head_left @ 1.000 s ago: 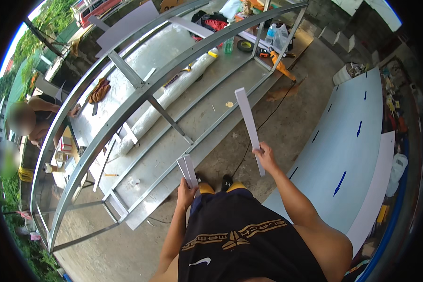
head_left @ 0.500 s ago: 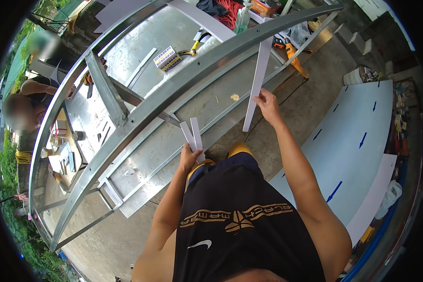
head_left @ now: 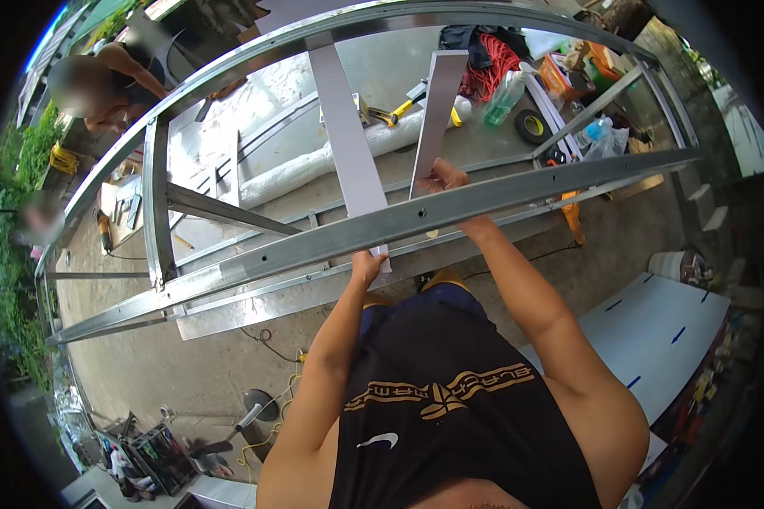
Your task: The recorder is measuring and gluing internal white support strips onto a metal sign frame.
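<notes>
My left hand (head_left: 367, 266) is closed round the lower end of a pale, flat strip (head_left: 348, 136), which slants away under the near metal beam (head_left: 331, 239). The beam hides part of that strip. My right hand (head_left: 441, 176) reaches under the same beam, its wrist partly covered, and pinches a second pale strip (head_left: 438, 102). This strip stands tilted, its upper end pointing away from me. Both strips are over the inside of the curved grey metal frame (head_left: 155, 204). Whether my left hand holds more than one strip cannot be made out.
A hammer (head_left: 406, 103), a wrapped roll (head_left: 306, 165), red cord (head_left: 501, 72) and a green bottle (head_left: 505, 97) lie beyond the beam. A person (head_left: 119, 76) bends at the far left. A pale panel (head_left: 637, 335) lies on the right; a fan (head_left: 259, 405) stands lower left.
My view has swung round and the frame now lies more level across it. Both hands have moved to the frame, and the right hand has gone under the beam with its strip.
</notes>
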The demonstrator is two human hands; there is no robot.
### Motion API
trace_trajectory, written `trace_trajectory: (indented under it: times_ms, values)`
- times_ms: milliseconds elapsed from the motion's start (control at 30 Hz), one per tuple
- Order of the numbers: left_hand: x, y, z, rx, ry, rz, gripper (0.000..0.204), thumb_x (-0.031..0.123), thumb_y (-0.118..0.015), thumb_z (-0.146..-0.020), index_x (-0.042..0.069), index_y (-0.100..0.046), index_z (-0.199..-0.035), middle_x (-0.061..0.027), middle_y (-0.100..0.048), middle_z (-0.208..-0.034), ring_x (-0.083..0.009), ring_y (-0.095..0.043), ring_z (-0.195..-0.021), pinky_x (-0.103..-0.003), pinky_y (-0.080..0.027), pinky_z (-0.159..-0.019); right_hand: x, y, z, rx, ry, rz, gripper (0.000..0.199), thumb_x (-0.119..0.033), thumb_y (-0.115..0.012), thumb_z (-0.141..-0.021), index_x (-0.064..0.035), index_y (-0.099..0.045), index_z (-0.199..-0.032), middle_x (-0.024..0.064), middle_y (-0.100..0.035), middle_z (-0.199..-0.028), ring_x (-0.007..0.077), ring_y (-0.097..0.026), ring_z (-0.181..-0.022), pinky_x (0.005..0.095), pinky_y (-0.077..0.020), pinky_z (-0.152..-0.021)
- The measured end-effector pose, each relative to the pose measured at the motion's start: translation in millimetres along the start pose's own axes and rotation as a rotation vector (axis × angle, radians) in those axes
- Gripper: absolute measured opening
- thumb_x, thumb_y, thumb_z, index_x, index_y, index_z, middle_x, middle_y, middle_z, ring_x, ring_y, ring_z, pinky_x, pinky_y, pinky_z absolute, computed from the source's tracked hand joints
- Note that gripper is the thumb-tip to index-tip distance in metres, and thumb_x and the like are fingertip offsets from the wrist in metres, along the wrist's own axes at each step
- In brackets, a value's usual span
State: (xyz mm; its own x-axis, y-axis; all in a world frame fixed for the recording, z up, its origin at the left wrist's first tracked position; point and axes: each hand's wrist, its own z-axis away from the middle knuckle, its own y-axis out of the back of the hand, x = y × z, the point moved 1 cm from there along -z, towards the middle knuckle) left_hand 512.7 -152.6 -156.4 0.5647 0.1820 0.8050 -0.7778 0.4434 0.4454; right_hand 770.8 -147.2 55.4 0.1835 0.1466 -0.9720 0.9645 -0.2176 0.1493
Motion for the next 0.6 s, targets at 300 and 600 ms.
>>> trace_trajectory:
  times_ms: [300, 600]
  values:
    - [62.2, -0.6, 38.5, 0.1, 0.096, -0.356, 0.069, 0.029, -0.083, -0.075, 0.002, -0.055, -0.132, -0.0224, -0.059, -0.131, -0.0401, -0.055, -0.121, -0.045, -0.045, -0.1, -5.1, -26.9, -20.0, -0.076, 0.096, 0.102, 0.014, 0.005, -0.065, -0.085, 0.0004, -0.06, -0.098, 0.0163, -0.064, -0.086, 0.0268, -0.07, -0.081, 0.0343, -0.0543, -0.071]
    - [317.5, 138.9, 46.7, 0.417, -0.749, 0.256, 0.048, 0.03, -0.067, -0.094, -0.001, -0.056, -0.13, -0.0147, -0.064, -0.125, -0.0237, -0.062, -0.112, -0.039, -0.048, -0.095, -5.3, -41.4, -26.6, -0.122, 0.13, 0.083, 0.01, 0.003, -0.064, -0.088, 0.0002, -0.06, -0.097, 0.0167, -0.064, -0.086, 0.0289, -0.069, -0.079, 0.0369, -0.0535, -0.069]
